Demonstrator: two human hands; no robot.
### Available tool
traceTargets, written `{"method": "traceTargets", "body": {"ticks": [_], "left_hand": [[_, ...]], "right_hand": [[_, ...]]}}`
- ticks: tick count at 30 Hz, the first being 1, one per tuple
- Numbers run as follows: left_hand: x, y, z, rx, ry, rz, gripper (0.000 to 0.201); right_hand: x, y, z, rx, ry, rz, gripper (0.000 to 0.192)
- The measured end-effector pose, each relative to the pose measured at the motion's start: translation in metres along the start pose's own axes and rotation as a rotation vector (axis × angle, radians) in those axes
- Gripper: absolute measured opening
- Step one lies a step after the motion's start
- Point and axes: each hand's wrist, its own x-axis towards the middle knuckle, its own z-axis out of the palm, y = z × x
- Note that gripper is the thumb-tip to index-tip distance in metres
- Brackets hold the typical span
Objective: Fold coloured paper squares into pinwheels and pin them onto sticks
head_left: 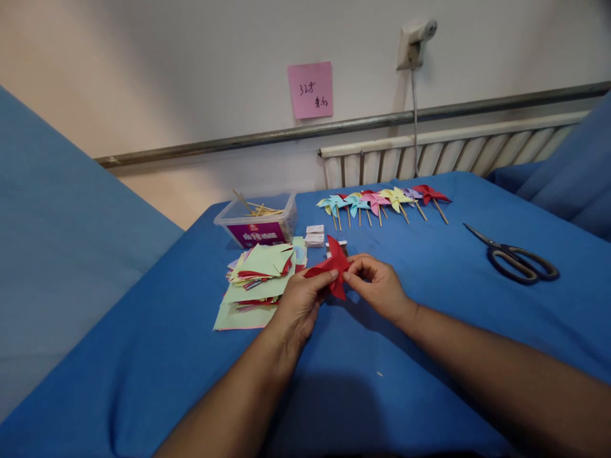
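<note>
A red paper pinwheel [338, 256] is held up between both hands above the blue cloth. My left hand [305, 294] is closed on it from the left, with the thumb pressed near its middle. My right hand [375, 285] pinches its right edge between thumb and fingertips. No stick shows on this pinwheel, and its back is hidden. Just left of my left hand lies a pile of cut coloured paper sheets [261, 262], light green on top. Small white boxes [315, 236] stand behind the pinwheel, one of them partly covered by it.
A clear plastic tub [255, 219] of wooden sticks stands behind the papers. Several finished pinwheels on sticks [377, 202] lie in a row at the back. Black-handled scissors [515, 257] rest at the right, blades pointing to the back left. A wall, rail and radiator [453, 141] border the table.
</note>
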Motion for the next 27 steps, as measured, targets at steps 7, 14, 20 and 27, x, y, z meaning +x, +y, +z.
{"method": "traceTargets", "body": {"ticks": [7, 14, 20, 27], "left_hand": [[-0.001, 0.0, 0.0, -0.001, 0.006, 0.006, 0.026], [-0.001, -0.001, 0.0, 0.013, 0.008, -0.003, 0.026], [-0.002, 0.0, 0.001, 0.018, 0.032, -0.003, 0.023], [-0.001, 0.0, -0.001, 0.045, 0.011, 0.016, 0.02]], "right_hand": [[-0.001, 0.002, 0.002, 0.041, 0.018, 0.05, 0.015], [0.0, 0.004, 0.002, 0.059, 0.016, 0.082, 0.017], [-0.003, 0.001, 0.004, 0.098, 0.008, 0.114, 0.019], [0.004, -0.008, -0.002, 0.328, 0.042, 0.248, 0.034]]}}
